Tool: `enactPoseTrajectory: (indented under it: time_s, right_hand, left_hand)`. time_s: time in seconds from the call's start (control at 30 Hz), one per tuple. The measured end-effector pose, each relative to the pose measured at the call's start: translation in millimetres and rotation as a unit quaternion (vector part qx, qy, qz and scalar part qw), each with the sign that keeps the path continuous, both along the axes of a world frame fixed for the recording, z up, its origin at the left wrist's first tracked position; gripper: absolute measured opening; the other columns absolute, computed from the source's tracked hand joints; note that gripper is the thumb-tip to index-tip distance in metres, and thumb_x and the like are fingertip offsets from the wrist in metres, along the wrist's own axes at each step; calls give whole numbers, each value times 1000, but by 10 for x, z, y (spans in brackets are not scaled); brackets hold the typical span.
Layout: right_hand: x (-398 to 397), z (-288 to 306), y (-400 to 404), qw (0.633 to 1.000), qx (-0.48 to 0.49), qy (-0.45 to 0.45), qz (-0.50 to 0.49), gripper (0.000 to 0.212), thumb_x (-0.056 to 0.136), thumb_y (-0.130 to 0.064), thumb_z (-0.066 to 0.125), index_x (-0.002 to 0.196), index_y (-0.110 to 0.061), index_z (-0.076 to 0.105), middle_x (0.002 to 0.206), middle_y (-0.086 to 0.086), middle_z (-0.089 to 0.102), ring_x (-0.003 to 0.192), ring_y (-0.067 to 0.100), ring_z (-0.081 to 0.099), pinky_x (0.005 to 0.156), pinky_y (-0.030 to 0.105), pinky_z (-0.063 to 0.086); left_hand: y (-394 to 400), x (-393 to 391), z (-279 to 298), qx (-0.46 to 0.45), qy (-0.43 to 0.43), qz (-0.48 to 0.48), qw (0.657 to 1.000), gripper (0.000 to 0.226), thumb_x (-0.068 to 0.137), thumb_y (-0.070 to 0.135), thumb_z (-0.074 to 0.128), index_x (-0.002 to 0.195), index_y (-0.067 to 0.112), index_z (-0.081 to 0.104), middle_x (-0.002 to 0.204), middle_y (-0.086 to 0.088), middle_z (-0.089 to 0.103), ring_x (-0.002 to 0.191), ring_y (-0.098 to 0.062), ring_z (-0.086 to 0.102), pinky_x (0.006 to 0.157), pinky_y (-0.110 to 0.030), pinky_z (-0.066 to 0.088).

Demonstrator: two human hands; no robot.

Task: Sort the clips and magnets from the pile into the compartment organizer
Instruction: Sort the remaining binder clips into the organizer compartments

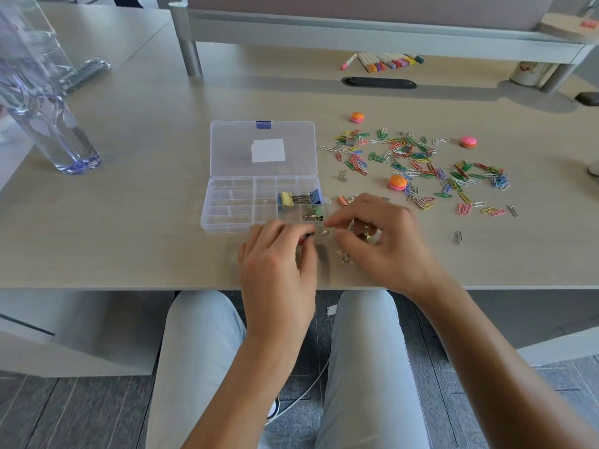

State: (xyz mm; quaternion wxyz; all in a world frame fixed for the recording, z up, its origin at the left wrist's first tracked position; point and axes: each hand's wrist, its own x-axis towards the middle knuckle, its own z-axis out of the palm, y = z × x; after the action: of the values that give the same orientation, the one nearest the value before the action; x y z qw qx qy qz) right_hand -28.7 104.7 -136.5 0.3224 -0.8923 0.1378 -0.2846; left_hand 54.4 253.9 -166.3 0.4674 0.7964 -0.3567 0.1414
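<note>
A clear compartment organizer [227,205] lies open on the desk, its lid [227,147] flat behind it. Binder clips [296,198] fill two right-hand compartments. My left hand [275,254] pinches a small dark binder clip [310,234] just in front of the organizer's near right corner. My right hand [382,241] is beside it, fingers curled over more small clips [366,233] that are mostly hidden. A pile of coloured paper clips [418,163] spreads to the right, with burger-shaped magnets [398,182] [357,117] [468,141] among them.
A clear glass bottle [48,124] stands at the left. A monitor riser [372,30] spans the back, with markers [382,61] under it and a cable slot [378,82] in the desk. Loose paper clips [457,237] lie near the front edge. My knees are below the desk.
</note>
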Motion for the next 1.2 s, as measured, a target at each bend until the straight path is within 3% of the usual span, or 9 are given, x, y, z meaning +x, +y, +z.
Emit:
enactPoseTrajectory:
  time_s: [0.2, 0.33, 0.47, 0.6, 1.03, 1.2]
  right_hand:
    - [22, 2, -98, 999, -27, -15, 18, 7, 84, -14, 81, 88, -19, 77, 82, -7, 65, 72, 12, 57, 69, 22, 47]
    - [96, 27, -170, 1000, -10, -16, -15, 5, 86, -14, 79, 87, -18, 76, 82, -7, 65, 72, 8, 55, 68, 14, 41]
    - [187, 13, -199, 999, -22, 2, -23, 4, 86, -16, 77, 86, -20, 76, 80, -6, 64, 71, 9, 55, 68, 20, 44]
    - [235, -8, -202, 999, -47, 6, -9, 4, 86, -18, 78, 86, -21, 76, 79, -8, 65, 71, 10, 57, 68, 27, 47]
    - [258, 37, -170, 998, -52, 35, -1, 4, 85, -19, 77, 85, -23, 76, 79, -9, 66, 71, 8, 58, 67, 28, 49]
    - [285, 93, -167, 994, -91, 62, 2, 4, 85, -21, 74, 84, -24, 77, 79, -8, 65, 70, 10, 60, 67, 38, 52]
  left_hand:
    - [-107, 14, 22, -1, 1, 7, 1000, 18, 90, 13, 70, 107, 16, 73, 94, 4, 67, 91, -24, 61, 81, -47, 51]
    - [-80, 11, 41, -2, -14, 47, 999, 25, 92, 18, 67, 116, 14, 70, 108, -1, 64, 104, -27, 56, 92, -44, 47]
    - [-34, 46, -26, 43, -34, 66, 996, 31, 91, 22, 63, 120, 17, 69, 124, -2, 62, 125, -29, 54, 105, -52, 40]
    - [-29, 64, -78, 98, -38, 60, 993, 40, 92, 30, 56, 130, 21, 64, 138, -3, 58, 141, -28, 43, 120, -58, 22]
    - [-33, 66, -73, 163, -53, 67, 983, 43, 93, 35, 54, 134, 27, 62, 145, -6, 53, 147, -28, 37, 121, -60, 17]
    - [-25, 59, -67, 167, -55, 69, 982, 43, 93, 37, 54, 134, 27, 62, 146, -6, 53, 147, -29, 37, 121, -61, 17]
